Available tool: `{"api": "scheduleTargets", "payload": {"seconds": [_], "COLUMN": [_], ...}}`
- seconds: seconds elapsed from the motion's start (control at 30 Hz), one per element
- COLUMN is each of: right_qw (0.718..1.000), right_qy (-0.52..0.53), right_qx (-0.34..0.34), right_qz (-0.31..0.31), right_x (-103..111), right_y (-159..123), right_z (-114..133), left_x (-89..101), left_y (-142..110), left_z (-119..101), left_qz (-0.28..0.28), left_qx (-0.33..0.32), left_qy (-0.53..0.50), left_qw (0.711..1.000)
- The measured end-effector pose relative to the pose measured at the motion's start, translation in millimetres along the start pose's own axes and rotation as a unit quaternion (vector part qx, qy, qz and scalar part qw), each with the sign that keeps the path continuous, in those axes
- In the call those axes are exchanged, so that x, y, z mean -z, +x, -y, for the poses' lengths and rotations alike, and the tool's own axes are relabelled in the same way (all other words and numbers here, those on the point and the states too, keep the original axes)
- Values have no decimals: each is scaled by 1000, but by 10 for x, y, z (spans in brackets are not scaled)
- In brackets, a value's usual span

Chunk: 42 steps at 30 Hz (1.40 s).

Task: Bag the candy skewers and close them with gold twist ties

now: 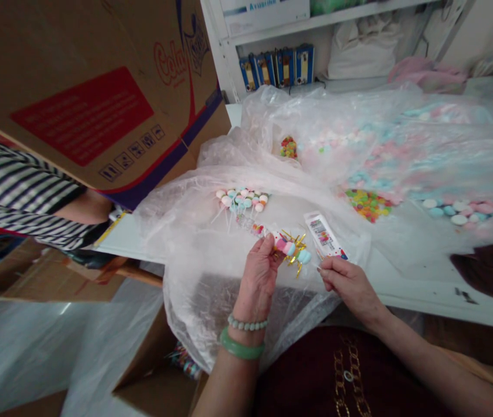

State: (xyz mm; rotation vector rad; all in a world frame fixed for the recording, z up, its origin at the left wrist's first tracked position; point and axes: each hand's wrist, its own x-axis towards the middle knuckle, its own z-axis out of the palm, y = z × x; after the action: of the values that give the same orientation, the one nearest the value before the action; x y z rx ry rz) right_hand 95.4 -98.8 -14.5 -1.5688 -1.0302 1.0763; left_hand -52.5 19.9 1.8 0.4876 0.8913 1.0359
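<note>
Pastel beaded pick with spiky gold foil strands [292, 250] sits pinched in a person's left hand [257, 279] above a crumpled clear plastic sheet [203, 278], as the right hand [350, 286] grips a narrow white printed packet [322, 233] just beside it, near a cluster of pastel-topped picks [242, 201].

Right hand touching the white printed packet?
Touching. In the head view the right hand pinches the lower end of the white printed packet between its fingertips.

Candy sticks [242, 201] on a plastic bag [203, 278], table [424, 295] beneath, cardboard box [99, 98] to the left, shelf [229, 63] behind
</note>
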Motion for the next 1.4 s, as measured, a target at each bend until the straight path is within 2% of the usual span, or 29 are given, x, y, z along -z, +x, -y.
{"api": "scheduleTargets", "payload": {"seconds": [0.07, 0.13, 0.23, 0.3, 0.37, 0.53, 0.6, 0.67, 0.73, 0.9, 0.97, 1.0, 1.03, 1.1, 1.17, 1.2, 1.23, 1.27, 1.33, 1.4], "right_qw": [987, 954, 899, 881, 890, 963, 972, 967, 943, 837, 821, 825, 838, 897, 969, 991, 998, 992, 958, 922], "right_qy": [132, 239, 337, 363, 347, 194, 160, 181, 246, 393, 405, 400, 385, 307, 153, 60, -34, -119, -251, -334], "right_qx": [-77, -140, -201, -219, -219, -165, -150, -155, -188, -269, -272, -271, -267, -235, -150, -89, -23, 40, 136, 194], "right_qz": [53, 118, 196, 211, 198, 94, 79, 89, 121, 270, 295, 294, 281, 214, 122, 83, 52, 31, 0, -19], "right_x": [-5, -1, 17, 25, 22, -17, -27, -24, -8, 30, 17, 4, -12, -42, -61, -64, -65, -65, -69, -81], "right_y": [4, 1, 1, 7, 14, 20, 18, 19, 23, 27, 23, 21, 20, 19, 15, 11, 4, -7, -34, -64], "right_z": [28, 27, -4, -24, -29, 18, 48, 72, 78, 16, 0, 0, 5, 20, 28, 26, 20, 10, -17, -42], "left_x": [-2, 1, 12, 22, 28, 6, -12, -30, -46, -69, -68, -68, -67, -66, -70, -74, -79, -86, -104, -124], "left_y": [10, 13, 12, 11, 8, 3, 6, 9, 7, -25, -40, -47, -54, -66, -77, -81, -85, -87, -86, -78], "left_z": [44, 60, 27, -26, -92, -231, -240, -214, -156, 23, 62, 69, 66, 38, -6, -27, -43, -54, -54, -33], "left_qz": [-7, -1, 33, 52, 62, 65, 57, 50, 47, 71, 86, 93, 97, 100, 93, 83, 68, 54, 33, 28], "left_qx": [1, 9, 40, 52, 58, 91, 85, 65, 36, -15, -15, -14, -15, -17, -11, -5, 4, 13, 29, 41], "left_qy": [-1, -4, -20, -26, -29, -36, -24, -16, -26, -45, -40, -37, -34, -23, -11, -7, -7, -12, -36, -69], "left_qw": [1000, 1000, 998, 997, 996, 993, 994, 996, 998, 996, 995, 995, 995, 995, 996, 997, 998, 998, 998, 996]}}
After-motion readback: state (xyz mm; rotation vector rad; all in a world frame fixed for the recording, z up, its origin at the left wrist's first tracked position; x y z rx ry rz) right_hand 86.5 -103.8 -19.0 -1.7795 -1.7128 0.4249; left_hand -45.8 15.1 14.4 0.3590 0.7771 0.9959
